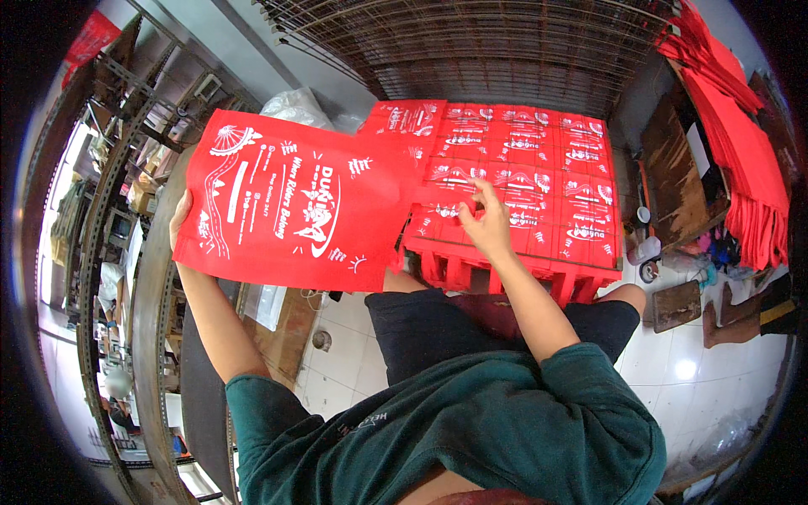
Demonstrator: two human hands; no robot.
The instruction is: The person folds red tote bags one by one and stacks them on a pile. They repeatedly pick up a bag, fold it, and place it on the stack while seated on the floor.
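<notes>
A red fabric bag [278,202] with white printed drawings and lettering is raised on the left, its printed side facing me. My left hand [180,220] grips its left edge, with most of the fingers hidden behind the cloth. My right hand [490,220] hovers close by the bag's right end, thumb and fingers apart, with nothing seen between them. Beneath the right hand lies a grid of red printed bags [581,198], side by side on a low stand, with red strips hanging at its front edge.
A metal wire rack [497,50] rises behind the grid. On the right, a thick bundle of red cloth [741,160] hangs beside wooden boards [673,172]. Steel shelving [151,278] runs along the left. Cups and small items stand on the white tiled floor [682,379].
</notes>
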